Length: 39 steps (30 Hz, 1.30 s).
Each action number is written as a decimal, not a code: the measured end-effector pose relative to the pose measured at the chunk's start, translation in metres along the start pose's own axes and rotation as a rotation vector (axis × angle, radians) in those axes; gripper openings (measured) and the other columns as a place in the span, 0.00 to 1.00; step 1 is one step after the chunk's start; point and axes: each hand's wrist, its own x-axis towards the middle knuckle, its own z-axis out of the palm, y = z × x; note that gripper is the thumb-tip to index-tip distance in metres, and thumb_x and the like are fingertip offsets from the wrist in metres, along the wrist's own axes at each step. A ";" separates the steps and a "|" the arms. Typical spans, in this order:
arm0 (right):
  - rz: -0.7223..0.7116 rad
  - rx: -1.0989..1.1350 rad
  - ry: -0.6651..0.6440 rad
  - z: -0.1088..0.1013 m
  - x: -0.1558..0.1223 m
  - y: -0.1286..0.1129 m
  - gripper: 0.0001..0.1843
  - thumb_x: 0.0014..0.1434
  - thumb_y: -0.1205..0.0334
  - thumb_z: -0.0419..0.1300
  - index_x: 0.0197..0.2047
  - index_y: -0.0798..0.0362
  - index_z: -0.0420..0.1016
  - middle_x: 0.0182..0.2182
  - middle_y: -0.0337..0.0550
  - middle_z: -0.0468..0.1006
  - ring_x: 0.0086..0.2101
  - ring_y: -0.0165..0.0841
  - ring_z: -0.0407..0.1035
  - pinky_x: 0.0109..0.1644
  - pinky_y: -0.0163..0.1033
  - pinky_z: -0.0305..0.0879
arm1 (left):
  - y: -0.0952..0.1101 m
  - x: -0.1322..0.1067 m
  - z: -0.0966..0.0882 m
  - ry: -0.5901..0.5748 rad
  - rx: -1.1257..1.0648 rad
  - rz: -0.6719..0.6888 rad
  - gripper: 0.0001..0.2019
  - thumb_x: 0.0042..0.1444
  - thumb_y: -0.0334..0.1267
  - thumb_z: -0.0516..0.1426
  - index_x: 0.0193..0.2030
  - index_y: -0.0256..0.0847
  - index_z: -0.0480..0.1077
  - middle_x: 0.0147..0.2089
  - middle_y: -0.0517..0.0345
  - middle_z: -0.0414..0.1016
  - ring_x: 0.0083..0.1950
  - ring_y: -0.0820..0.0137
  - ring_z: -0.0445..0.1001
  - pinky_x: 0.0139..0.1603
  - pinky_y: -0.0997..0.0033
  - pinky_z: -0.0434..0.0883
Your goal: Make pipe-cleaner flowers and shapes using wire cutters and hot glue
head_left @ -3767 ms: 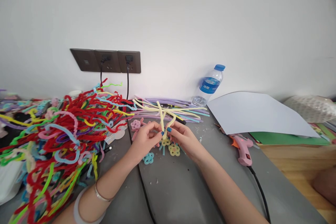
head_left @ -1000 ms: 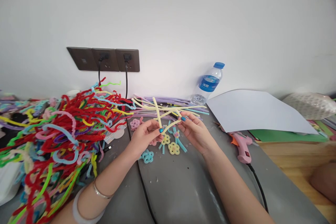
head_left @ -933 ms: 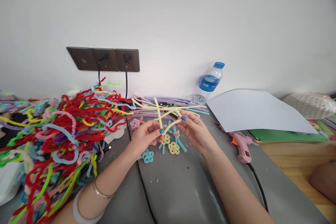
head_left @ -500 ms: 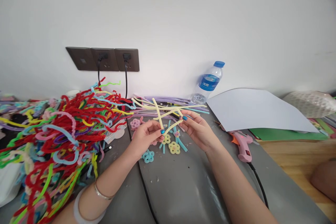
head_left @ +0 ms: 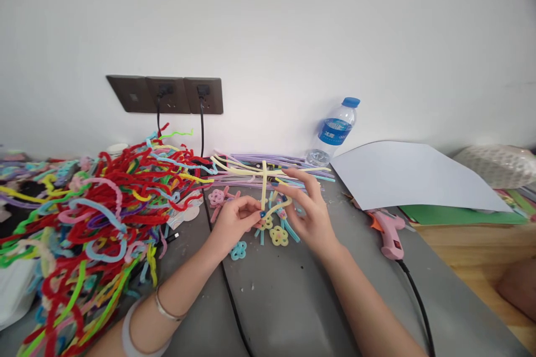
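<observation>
My left hand (head_left: 234, 222) pinches a pale yellow pipe cleaner (head_left: 263, 181) near its bend, one end standing upright. My right hand (head_left: 309, 213) is just right of it, fingers partly spread, thumb and forefinger touching the looped part of the same yellow pipe cleaner. Below the hands, small finished pipe-cleaner flowers lie on the grey table (head_left: 285, 301): a yellow flower (head_left: 278, 236), a blue flower (head_left: 238, 250) and a pink flower (head_left: 216, 197). Behind the hands lies a bundle of straight pastel pipe cleaners (head_left: 251, 170).
A big tangled heap of coloured pipe cleaners (head_left: 87, 217) fills the left. A pink glue gun (head_left: 387, 232) with black cord lies at right, beside a white sheet (head_left: 410, 175). A water bottle (head_left: 333, 133) stands by the wall. Cables hang from wall sockets (head_left: 165, 94).
The yellow pipe cleaner's free end has swung upright. My right hand has let go of its pinch on the far end and moved in, fingers spreading over the loop.
</observation>
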 end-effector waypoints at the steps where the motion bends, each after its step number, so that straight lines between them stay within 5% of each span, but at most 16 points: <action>1: -0.036 -0.013 0.000 -0.001 0.000 -0.004 0.23 0.63 0.74 0.50 0.53 0.43 0.75 0.59 0.51 0.67 0.60 0.46 0.63 0.60 0.57 0.63 | 0.000 0.000 0.000 0.010 0.010 0.000 0.14 0.43 0.43 0.67 0.32 0.39 0.71 0.28 0.62 0.74 0.28 0.73 0.76 0.24 0.78 0.67; 5: -0.080 -0.025 0.053 -0.002 -0.002 -0.010 0.27 0.62 0.76 0.47 0.56 0.42 0.73 0.57 0.50 0.70 0.56 0.46 0.66 0.56 0.56 0.65 | -0.001 0.000 -0.001 0.060 0.096 0.029 0.12 0.45 0.42 0.66 0.33 0.38 0.72 0.26 0.61 0.74 0.26 0.72 0.75 0.23 0.77 0.67; 9: -0.120 -0.116 -0.043 0.005 -0.002 -0.006 0.25 0.63 0.77 0.49 0.54 0.43 0.75 0.56 0.51 0.72 0.55 0.45 0.67 0.55 0.54 0.66 | 0.000 -0.001 0.000 0.051 0.141 0.119 0.09 0.47 0.39 0.64 0.33 0.39 0.73 0.26 0.62 0.73 0.26 0.72 0.73 0.27 0.74 0.71; 16: -0.067 -0.373 -0.048 0.013 -0.005 -0.002 0.08 0.64 0.69 0.60 0.40 0.45 0.78 0.61 0.48 0.70 0.65 0.50 0.56 0.66 0.65 0.49 | -0.001 -0.001 0.001 0.014 0.141 0.095 0.08 0.48 0.38 0.63 0.34 0.38 0.73 0.25 0.62 0.74 0.26 0.73 0.74 0.29 0.74 0.73; 21: -0.104 -0.411 0.016 0.012 -0.004 -0.005 0.06 0.63 0.66 0.64 0.37 0.44 0.79 0.44 0.41 0.82 0.54 0.43 0.69 0.69 0.62 0.37 | -0.002 -0.001 0.000 -0.009 0.154 0.037 0.10 0.47 0.41 0.63 0.33 0.38 0.71 0.23 0.64 0.71 0.24 0.72 0.73 0.25 0.74 0.72; 25: -0.110 -0.403 -0.015 0.012 -0.003 -0.007 0.05 0.65 0.66 0.62 0.39 0.46 0.78 0.33 0.37 0.81 0.38 0.34 0.73 0.63 0.52 0.45 | -0.002 -0.001 -0.002 0.016 0.165 0.056 0.12 0.49 0.44 0.63 0.31 0.39 0.69 0.21 0.65 0.69 0.21 0.74 0.69 0.21 0.77 0.69; 31: -0.079 -0.290 -0.055 0.020 -0.006 -0.017 0.05 0.67 0.67 0.59 0.38 0.51 0.74 0.27 0.35 0.79 0.28 0.28 0.69 0.45 0.43 0.50 | -0.003 -0.001 -0.004 0.111 0.135 0.111 0.14 0.54 0.48 0.62 0.35 0.39 0.69 0.21 0.64 0.71 0.21 0.75 0.69 0.21 0.79 0.68; 35: 0.069 -0.128 -0.062 0.028 -0.011 -0.022 0.06 0.66 0.69 0.58 0.37 0.51 0.72 0.28 0.37 0.80 0.24 0.28 0.67 0.38 0.40 0.55 | -0.003 -0.003 -0.002 0.133 0.083 0.132 0.15 0.54 0.50 0.63 0.35 0.39 0.69 0.23 0.62 0.73 0.20 0.76 0.69 0.20 0.80 0.68; 39: 0.304 0.140 -0.051 0.032 -0.014 -0.021 0.05 0.63 0.68 0.57 0.37 0.50 0.73 0.31 0.41 0.80 0.31 0.34 0.72 0.36 0.37 0.65 | 0.000 -0.004 -0.001 0.117 0.021 0.147 0.15 0.52 0.48 0.65 0.35 0.39 0.71 0.27 0.59 0.77 0.25 0.73 0.76 0.24 0.78 0.72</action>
